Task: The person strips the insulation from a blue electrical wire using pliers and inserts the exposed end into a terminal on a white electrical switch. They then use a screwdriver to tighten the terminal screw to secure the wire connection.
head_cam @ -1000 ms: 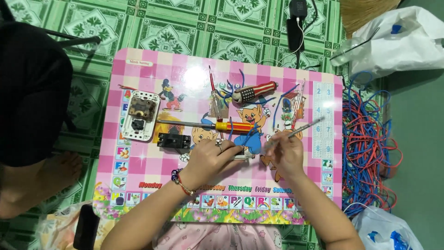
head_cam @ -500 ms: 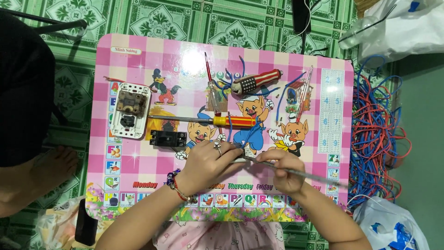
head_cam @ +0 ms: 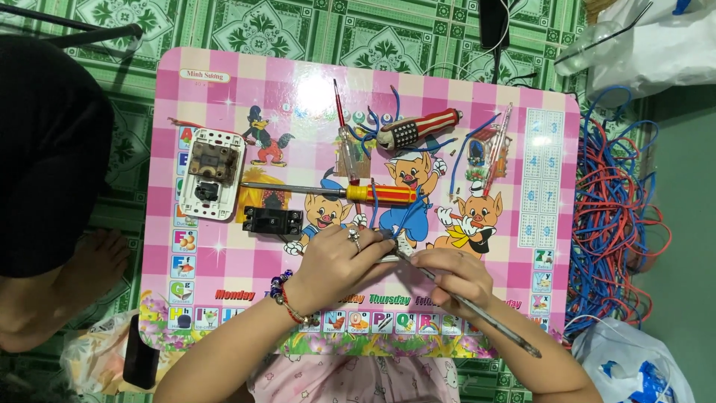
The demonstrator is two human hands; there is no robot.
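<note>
— What is lying on the pink cartoon-printed table (head_cam: 224, 261), and how many of each?

— Two hands are working at its near edge. Behind them are lying one yellow-handled screwdriver (head_cam: 335, 192), one red-and-black striped tool (head_cam: 418, 128), one clear tester screwdriver (head_cam: 345, 142), one white switch plate (head_cam: 212, 174) and one black block (head_cam: 272, 221). A tangle of red and blue wires (head_cam: 615, 224) is spilling off the table's right side.

— What are the hands doing?

— The left hand (head_cam: 339, 261) is pinching a small metal part (head_cam: 389, 252), mostly hidden under its fingertips. The right hand (head_cam: 455, 277) is gripping a thin clear-handled tool (head_cam: 477, 313), its tip touching that part between both hands.
</note>
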